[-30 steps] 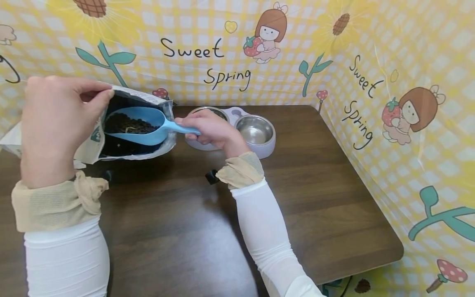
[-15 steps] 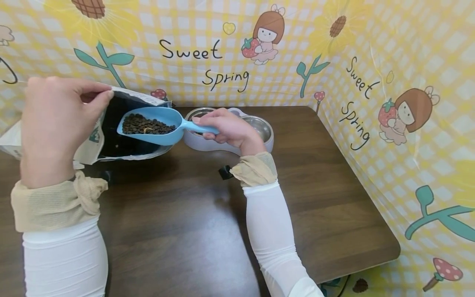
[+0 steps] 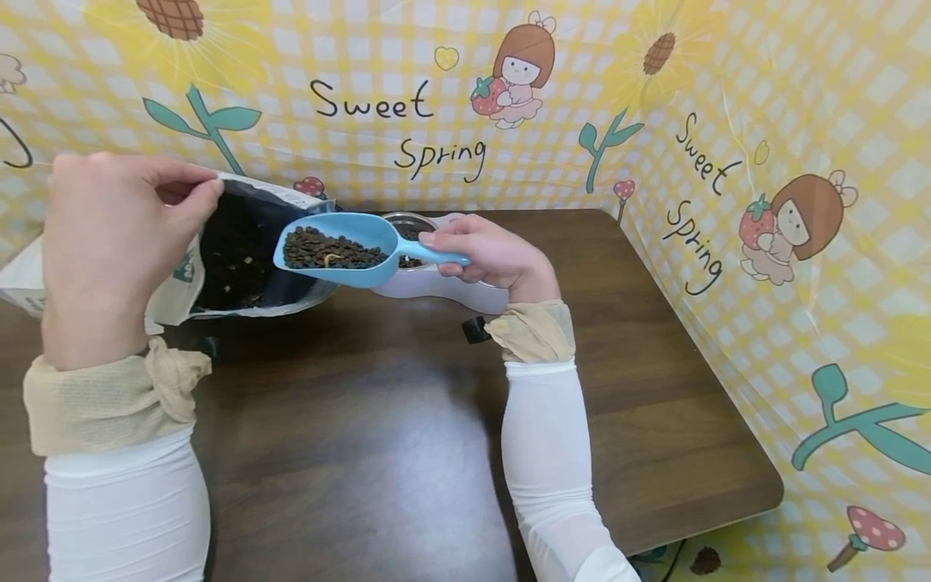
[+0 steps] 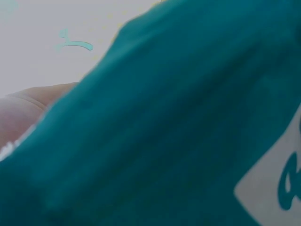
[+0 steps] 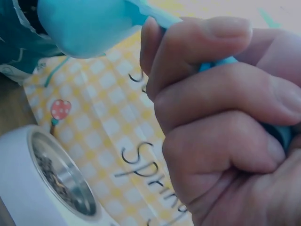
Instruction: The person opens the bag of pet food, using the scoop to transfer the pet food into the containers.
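Note:
My left hand (image 3: 120, 250) pinches the upper edge of an open bag (image 3: 178, 291), whose dark inside holds some brown kibble. The bag's teal side (image 4: 155, 122) fills most of the left wrist view. With curled fingers my right hand (image 3: 498, 255) grips the handle of a blue scoop (image 3: 364, 279). A heap of brown kibble (image 3: 330, 250) lies in the scoop, which is held level just outside the bag's mouth. Behind the scoop and right hand is a double pet bowl (image 3: 436, 287), partly hidden. Its left steel bowl (image 5: 66, 174) has some kibble in it.
A brown wooden table (image 3: 349, 444) bears the bag and bowls. A yellow checked cloth (image 3: 364, 162) with printed flowers and lettering hangs along the back and right side. The table's rounded right corner (image 3: 771, 493) lies at the lower right.
My right hand has drawn the kibble-filled scoop rightward out of the bag, now covering much of the double bowl. My left hand stays in place on the bag's edge.

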The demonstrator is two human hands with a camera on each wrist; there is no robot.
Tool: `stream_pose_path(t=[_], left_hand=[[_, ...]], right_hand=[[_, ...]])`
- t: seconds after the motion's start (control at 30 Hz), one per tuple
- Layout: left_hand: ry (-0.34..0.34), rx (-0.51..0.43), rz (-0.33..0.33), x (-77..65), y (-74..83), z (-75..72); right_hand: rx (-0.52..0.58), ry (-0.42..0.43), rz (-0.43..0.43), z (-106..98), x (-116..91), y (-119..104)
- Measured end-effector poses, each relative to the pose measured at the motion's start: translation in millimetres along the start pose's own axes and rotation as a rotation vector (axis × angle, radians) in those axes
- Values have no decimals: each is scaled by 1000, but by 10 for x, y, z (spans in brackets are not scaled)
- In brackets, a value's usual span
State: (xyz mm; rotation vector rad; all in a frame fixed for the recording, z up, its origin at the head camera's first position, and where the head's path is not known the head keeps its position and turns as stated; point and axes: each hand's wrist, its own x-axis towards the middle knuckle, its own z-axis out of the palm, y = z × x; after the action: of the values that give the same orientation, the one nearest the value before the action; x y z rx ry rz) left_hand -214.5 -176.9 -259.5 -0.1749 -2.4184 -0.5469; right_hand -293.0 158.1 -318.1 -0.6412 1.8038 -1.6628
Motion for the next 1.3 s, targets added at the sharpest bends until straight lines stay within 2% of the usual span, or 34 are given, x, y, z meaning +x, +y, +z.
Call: stream_pose_path(t=[0.23,0.47,0.6,0.8,0.93,1.3], left_hand=[[4,-5,5,-2,-10,-4],[-3,-19,29,-25,-11,69],[2,-25,38,-17,-19,64],[11,-29,31,-16,-22,48],[19,-32,35,-7,-26,35],[15,-26,32,1,-33,-9]], right_hand=[[20,60,31,-288,-243,42],[-16,238,82,-687,-509,138],[-48,346,103,-813,-572,152],[-161,423,129,-829,-502,127],[-179,465,158,-799,-397,109],[-295,493,192,-707,-212,59]])
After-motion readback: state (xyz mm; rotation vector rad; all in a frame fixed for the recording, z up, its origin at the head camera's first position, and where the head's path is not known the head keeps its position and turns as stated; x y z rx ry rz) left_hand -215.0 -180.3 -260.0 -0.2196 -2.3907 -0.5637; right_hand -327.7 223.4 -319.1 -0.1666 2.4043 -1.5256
